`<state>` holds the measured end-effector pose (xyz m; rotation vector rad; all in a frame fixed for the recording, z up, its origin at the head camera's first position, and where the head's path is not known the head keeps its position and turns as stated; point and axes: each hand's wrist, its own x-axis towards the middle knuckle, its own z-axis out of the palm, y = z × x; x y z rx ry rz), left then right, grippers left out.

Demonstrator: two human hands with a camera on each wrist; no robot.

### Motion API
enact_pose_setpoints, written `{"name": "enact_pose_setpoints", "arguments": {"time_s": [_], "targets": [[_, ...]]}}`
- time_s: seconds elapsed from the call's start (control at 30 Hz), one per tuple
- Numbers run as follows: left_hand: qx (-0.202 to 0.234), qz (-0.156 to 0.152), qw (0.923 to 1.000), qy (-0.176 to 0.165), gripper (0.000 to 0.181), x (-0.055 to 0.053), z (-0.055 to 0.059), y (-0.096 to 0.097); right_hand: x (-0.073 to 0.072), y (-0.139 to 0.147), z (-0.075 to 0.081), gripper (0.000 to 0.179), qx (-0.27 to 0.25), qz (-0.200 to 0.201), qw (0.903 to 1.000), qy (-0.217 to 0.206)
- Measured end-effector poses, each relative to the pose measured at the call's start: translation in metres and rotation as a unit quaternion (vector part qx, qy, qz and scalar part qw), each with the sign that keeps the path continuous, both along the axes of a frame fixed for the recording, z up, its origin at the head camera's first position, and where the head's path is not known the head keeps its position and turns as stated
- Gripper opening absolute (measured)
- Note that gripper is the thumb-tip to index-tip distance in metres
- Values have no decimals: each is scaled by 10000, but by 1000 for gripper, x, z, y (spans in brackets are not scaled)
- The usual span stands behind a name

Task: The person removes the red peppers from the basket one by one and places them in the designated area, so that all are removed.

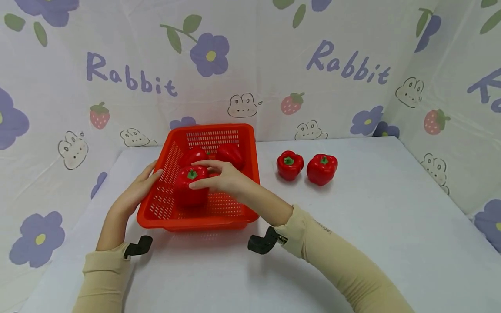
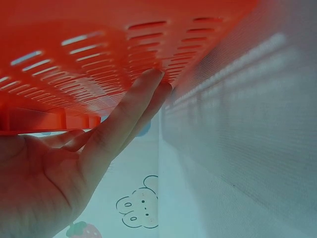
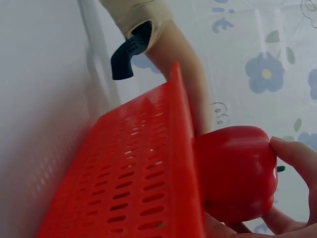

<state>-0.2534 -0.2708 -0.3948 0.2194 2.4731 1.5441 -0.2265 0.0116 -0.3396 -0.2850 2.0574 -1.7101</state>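
A red bell pepper (image 1: 189,193) with a green stem is held by my right hand (image 1: 221,176), thumb and fingers spread around its top. It is over the near left part of the red plastic basket (image 1: 211,222); in the right wrist view the pepper (image 3: 237,173) stands partly above the rim. My left hand (image 1: 137,189) holds the basket's left side, thumb at the rim; in the left wrist view, its long fingers (image 2: 124,111) lie along the outer slotted wall. Two more red peppers, a left one (image 1: 193,155) and a right one (image 1: 230,155), lie in the basket's far half.
To the right of the basket, two red bell peppers, one (image 1: 289,165) beside the other (image 1: 322,169), stand on the white table (image 1: 372,217). Behind and at the sides hangs a white cloth (image 1: 266,65) printed with flowers, rabbits and strawberries.
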Motion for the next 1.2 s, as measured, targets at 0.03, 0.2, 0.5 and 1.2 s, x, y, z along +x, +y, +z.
{"name": "enact_pose_setpoints", "arguments": {"time_s": [0.03, 0.2, 0.5, 1.2], "targets": [[7, 1, 10000, 4, 68, 0, 0, 0, 0, 3, 2, 55, -22, -1, 10000, -2], [20, 13, 10000, -17, 68, 1, 2, 1, -2, 19, 12, 55, -58, -99, 9999, 70], [-136, 15, 9999, 2, 67, -2, 2, 0, -2, 55, 26, 54, -264, -453, 9985, 168], [-137, 39, 9999, -30, 67, 1, 1, 1, -5, 146, 25, 57, -838, -1386, 9868, 83]]}}
